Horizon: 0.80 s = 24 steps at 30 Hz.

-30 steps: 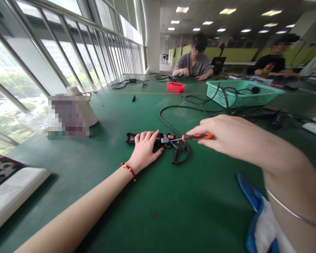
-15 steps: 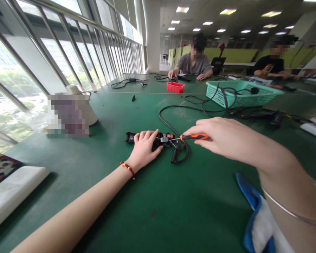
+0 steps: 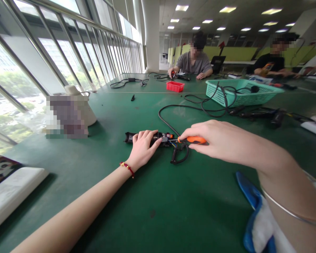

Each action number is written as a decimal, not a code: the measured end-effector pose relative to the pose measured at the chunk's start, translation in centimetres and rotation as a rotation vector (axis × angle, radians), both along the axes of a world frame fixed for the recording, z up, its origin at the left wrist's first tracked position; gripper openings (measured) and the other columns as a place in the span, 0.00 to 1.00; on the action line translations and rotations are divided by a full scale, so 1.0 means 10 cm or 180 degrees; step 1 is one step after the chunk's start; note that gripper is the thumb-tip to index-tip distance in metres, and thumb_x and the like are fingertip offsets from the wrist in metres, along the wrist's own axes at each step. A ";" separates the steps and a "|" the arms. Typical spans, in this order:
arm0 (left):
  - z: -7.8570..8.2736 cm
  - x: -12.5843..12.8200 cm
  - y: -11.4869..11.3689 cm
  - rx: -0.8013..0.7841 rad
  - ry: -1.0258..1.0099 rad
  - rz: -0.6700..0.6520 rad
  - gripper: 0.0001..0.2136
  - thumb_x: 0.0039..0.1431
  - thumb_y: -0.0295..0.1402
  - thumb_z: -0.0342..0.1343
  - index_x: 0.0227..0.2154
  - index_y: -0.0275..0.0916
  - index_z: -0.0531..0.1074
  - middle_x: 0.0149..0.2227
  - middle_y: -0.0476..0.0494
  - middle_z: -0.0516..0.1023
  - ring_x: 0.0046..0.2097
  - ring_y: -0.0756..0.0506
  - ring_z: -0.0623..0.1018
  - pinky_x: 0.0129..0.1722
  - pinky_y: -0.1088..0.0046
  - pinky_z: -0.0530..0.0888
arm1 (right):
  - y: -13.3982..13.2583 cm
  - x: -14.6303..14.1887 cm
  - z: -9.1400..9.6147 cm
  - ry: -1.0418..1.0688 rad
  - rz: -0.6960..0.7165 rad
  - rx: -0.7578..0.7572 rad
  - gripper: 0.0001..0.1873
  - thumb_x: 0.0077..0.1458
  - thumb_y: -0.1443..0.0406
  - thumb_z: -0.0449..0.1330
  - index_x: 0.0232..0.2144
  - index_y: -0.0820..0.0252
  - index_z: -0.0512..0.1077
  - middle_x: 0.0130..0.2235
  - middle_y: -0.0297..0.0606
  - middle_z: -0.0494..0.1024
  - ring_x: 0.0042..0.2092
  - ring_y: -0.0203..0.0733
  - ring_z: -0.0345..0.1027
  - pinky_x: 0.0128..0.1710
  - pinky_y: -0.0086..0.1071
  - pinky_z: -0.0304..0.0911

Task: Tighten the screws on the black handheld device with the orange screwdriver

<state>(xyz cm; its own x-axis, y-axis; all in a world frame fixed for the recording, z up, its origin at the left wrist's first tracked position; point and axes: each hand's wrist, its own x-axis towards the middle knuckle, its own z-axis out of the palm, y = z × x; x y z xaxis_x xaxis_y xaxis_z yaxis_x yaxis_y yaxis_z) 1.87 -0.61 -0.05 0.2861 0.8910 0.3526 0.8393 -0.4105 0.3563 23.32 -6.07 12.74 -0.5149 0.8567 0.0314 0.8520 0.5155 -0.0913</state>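
Note:
A black tube-shaped electrical device (image 3: 129, 137) lies on the green table, its inside open at the right end, with small coloured wires (image 3: 173, 143) and a grey part (image 3: 165, 140) showing. My left hand (image 3: 145, 146) is wrapped over its middle, the thumb by the grey part. Closed around the orange and black handle of a screwdriver (image 3: 196, 140), my right hand (image 3: 213, 137) holds it nearly level. The shaft points left into the device's open end; its tip's exact contact is too small to tell. A black cord (image 3: 182, 161) loops out from that end.
Beyond the device stand a red bin (image 3: 175, 86) and a green basket (image 3: 221, 94) with black cables. A blue and white glove (image 3: 255, 214) lies near my right forearm. A pale jug (image 3: 88, 110) is at left, a white block (image 3: 18, 189) nearer. Two people sit across.
My right hand has shifted slightly left along with the screwdriver, its fingers now further forward on the handle. My left thumb has moved up onto the device beside the grey part.

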 end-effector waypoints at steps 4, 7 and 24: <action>0.00 0.03 -0.01 0.0002 -0.0027 0.0126 0.19 0.62 0.46 0.42 0.50 0.43 0.64 0.48 0.44 0.70 0.52 0.41 0.64 0.53 0.58 0.56 | 0.00 0.01 0.00 0.0126 0.0154 -0.0193 0.13 0.54 0.61 0.52 0.41 0.47 0.72 0.35 0.32 0.78 0.32 0.38 0.70 0.29 0.27 0.55; 0.00 0.05 -0.02 -0.0023 -0.0010 0.0139 0.18 0.62 0.45 0.43 0.49 0.43 0.64 0.48 0.44 0.70 0.52 0.41 0.64 0.53 0.58 0.56 | -0.02 0.00 0.02 0.0193 -0.0021 -0.0405 0.15 0.57 0.54 0.48 0.40 0.45 0.72 0.28 0.29 0.77 0.26 0.36 0.67 0.25 0.27 0.53; 0.01 0.06 -0.03 -0.0162 -0.0058 0.0157 0.16 0.62 0.43 0.44 0.50 0.44 0.62 0.49 0.44 0.68 0.53 0.41 0.62 0.53 0.57 0.55 | 0.03 0.04 0.01 0.0258 -0.0252 -0.0015 0.16 0.56 0.52 0.48 0.36 0.51 0.70 0.19 0.27 0.69 0.19 0.33 0.59 0.20 0.26 0.47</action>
<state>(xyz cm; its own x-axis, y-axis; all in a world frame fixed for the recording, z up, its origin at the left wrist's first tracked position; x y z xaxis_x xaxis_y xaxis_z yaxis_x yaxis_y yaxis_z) 2.46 -0.88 0.07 0.2352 0.9208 0.3113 0.8513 -0.3497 0.3912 23.73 -5.76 12.87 -0.4416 0.8948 0.0662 0.8797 0.4463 -0.1638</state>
